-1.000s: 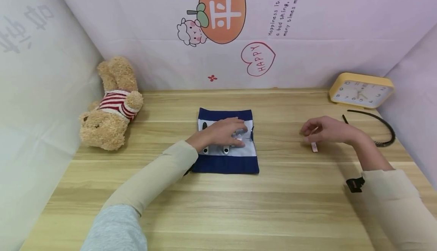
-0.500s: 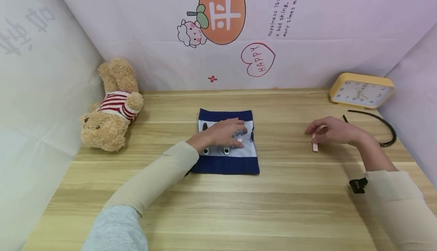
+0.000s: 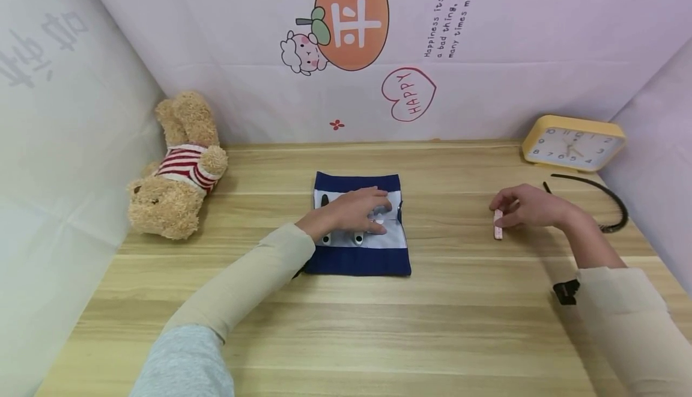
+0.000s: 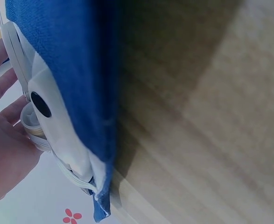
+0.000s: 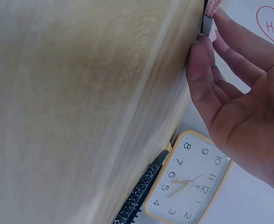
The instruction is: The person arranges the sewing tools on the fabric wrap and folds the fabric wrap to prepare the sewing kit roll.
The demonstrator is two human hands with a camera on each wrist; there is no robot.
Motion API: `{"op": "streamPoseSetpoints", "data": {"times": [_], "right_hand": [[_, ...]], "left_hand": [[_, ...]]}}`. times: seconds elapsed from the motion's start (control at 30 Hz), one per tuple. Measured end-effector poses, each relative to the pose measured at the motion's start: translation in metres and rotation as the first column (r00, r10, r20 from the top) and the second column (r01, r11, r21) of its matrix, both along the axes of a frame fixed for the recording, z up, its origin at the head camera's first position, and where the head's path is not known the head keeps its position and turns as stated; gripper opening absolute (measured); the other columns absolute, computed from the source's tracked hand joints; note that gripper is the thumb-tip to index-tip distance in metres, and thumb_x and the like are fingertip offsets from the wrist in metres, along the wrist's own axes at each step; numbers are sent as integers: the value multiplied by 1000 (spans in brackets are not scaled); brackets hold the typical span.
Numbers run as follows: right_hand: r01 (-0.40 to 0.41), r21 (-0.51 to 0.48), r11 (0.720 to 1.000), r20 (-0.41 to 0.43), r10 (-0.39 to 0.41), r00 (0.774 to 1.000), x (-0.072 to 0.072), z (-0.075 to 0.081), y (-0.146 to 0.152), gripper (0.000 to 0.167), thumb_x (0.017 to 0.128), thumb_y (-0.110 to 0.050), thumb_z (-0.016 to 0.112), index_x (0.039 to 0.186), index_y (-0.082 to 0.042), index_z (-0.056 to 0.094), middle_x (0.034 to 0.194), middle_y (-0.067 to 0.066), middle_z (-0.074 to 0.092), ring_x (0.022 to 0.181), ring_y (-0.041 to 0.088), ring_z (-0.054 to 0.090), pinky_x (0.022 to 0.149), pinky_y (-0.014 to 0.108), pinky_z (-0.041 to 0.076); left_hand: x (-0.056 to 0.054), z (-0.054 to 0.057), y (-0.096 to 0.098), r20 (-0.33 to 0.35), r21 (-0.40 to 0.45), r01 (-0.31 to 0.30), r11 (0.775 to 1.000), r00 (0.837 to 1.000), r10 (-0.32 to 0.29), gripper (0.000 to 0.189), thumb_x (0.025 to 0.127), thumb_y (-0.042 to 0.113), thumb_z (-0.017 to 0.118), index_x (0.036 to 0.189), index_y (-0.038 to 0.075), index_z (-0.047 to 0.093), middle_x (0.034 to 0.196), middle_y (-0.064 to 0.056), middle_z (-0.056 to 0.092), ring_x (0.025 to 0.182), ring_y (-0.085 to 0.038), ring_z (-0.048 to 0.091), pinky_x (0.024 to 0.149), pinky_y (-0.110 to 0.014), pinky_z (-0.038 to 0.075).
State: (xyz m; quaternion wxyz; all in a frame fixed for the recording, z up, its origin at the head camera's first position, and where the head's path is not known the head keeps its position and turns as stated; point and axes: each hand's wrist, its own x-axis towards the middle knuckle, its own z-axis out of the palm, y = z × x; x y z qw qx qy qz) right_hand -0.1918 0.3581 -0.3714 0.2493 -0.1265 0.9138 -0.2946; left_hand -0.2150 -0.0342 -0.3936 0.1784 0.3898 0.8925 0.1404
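My left hand [image 3: 357, 209] lies over an unfolded navy-and-white cloth pouch [image 3: 357, 260], its fingers loosely bent and spread. White tools with round black dots [image 3: 358, 238] and a black-tipped tool [image 3: 324, 199] sit in the pouch, partly covered by that hand. In the left wrist view, a small white roll [image 4: 31, 116] is beside the fingers; I see no grip on it. To the right, my right hand [image 3: 527, 205] pinches the far end of a small pink-and-white bar [image 3: 498, 229] at the tabletop. Its exact kind is unclear, and the fingertips hide part of it.
A black toothed headband [image 3: 616, 205] lies right of my right hand, before a yellow clock [image 3: 573, 143]. A teddy bear [image 3: 175, 175] in a striped shirt lies at the left wall. Printed white cloth [image 3: 243, 96] closes off the back of the wooden table [image 3: 378, 337].
My right hand has shifted slightly right, and its fingers have closed onto the pink-and-white bar. My left hand and the pouch have stayed put.
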Motion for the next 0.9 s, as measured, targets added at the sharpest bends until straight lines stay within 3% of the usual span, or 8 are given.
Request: {"op": "streamPoseSetpoints", "data": {"times": [0.23, 0.37, 0.47, 0.63, 0.9], "right_hand": [[-7, 18, 1000, -80, 8, 997, -1, 1, -3, 21, 91, -11, 77, 106, 0, 69, 94, 5, 64, 87, 20, 55, 71, 28, 47], [-17, -7, 1000, -107, 16, 994, 0, 4, -8, 13, 92, -9, 75, 102, -3, 71, 97, 4, 67, 94, 21, 59, 74, 28, 50], [-15, -27, 1000, -96, 13, 995, -1, 6, -11, 14, 94, -7, 72, 106, -1, 70, 99, 5, 69, 96, 21, 62, 75, 28, 53], [22, -63, 998, -68, -27, 997, -4, 6, -14, 16, 97, -6, 67, 110, 4, 66, 97, 8, 68, 87, 18, 63, 72, 30, 55], [36, -86, 996, -107, -45, 993, -7, 10, -24, 20, 99, -9, 65, 113, 5, 65, 99, 11, 68, 87, 21, 66, 71, 31, 57]], "left_hand": [[0, 1, -1, 9, 3, 4, 1000, 1000, -4, 52, 97, 41, 70, 142, 17, 58, 164, -7, 32, 154, -26, 17, 122, -42, 21], [1, 2, 0, 11, 1, 9, 1000, 1000, -9, 50, 97, 40, 69, 141, 17, 59, 164, -8, 31, 154, -27, 16, 122, -43, 21], [1, 1, 0, 11, -1, 15, 1000, 1000, -15, 48, 97, 39, 69, 139, 18, 60, 164, -8, 30, 154, -29, 15, 122, -44, 19], [2, 1, 2, 14, -4, 18, 1000, 1000, -18, 45, 98, 39, 69, 137, 19, 61, 165, -9, 29, 154, -31, 13, 123, -44, 16], [4, 2, 3, 14, 2, 22, 1000, 1000, -22, 40, 98, 37, 69, 133, 19, 63, 164, -10, 30, 154, -34, 13, 123, -47, 16]]}}
